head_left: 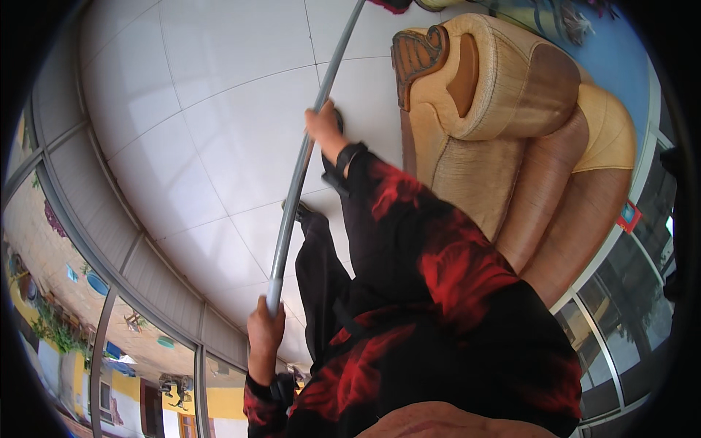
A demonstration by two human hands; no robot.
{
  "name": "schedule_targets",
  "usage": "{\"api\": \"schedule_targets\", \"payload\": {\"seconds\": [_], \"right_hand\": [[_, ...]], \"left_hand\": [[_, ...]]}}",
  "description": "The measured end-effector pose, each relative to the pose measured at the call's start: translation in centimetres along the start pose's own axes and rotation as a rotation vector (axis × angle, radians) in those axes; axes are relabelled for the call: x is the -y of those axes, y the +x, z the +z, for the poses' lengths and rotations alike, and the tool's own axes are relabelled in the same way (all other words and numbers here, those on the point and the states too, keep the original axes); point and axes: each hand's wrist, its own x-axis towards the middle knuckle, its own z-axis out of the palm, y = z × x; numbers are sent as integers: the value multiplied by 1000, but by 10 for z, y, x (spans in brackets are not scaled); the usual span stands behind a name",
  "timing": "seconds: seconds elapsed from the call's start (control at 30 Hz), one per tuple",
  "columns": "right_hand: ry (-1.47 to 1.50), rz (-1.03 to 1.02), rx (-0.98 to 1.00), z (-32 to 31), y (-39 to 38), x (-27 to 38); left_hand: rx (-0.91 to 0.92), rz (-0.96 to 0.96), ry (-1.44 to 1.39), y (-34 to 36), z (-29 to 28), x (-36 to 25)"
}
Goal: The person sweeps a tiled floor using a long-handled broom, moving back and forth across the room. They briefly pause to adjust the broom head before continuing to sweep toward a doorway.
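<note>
A long grey metal pole (299,169) runs slantwise from near my body to the top edge of the head view. At its far end is a dark red head (393,4), mostly cut off by the edge; whether it is a mop or a broom is not certain. My left hand (264,330) is wrapped round the near end, where the pole has a lighter grip. Farther up, my right hand (325,125) grips the shaft, its arm stretched out in a black and red sleeve. My legs and dark shoes (296,212) show beside the pole.
Pale glossy floor tiles (212,124) lie ahead and to the left. A bulky tan and brown leather sofa (475,160) with carved wooden trim stands close on my right. Along the left runs a low panelled wall (117,197) under windows, with a yard outside. Blue covering (621,51) shows behind the sofa.
</note>
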Motion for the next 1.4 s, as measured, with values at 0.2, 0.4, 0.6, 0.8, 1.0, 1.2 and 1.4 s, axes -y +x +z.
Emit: {"api": "schedule_targets", "payload": {"seconds": [0.2,0.4,0.6,0.8,1.0,1.2,1.4], "right_hand": [[-91,-38,69,-10,6,-12],[-71,87,195,17,-181,-93],[-257,223,437,6,-314,-128],[-354,168,367,20,-194,-85],[-320,24,331,41,-7,31],[-475,-41,333,39,15,108],[-668,-41,331,35,-34,86]], "left_hand": [[15,7,29,-6,14,-4],[54,-134,-56,-153,26,69],[155,-425,20,-278,48,112],[87,-350,-91,-185,47,84],[-76,-66,-287,45,24,2],[-179,111,-455,177,-18,-88],[-167,80,-365,132,17,-53]]}}
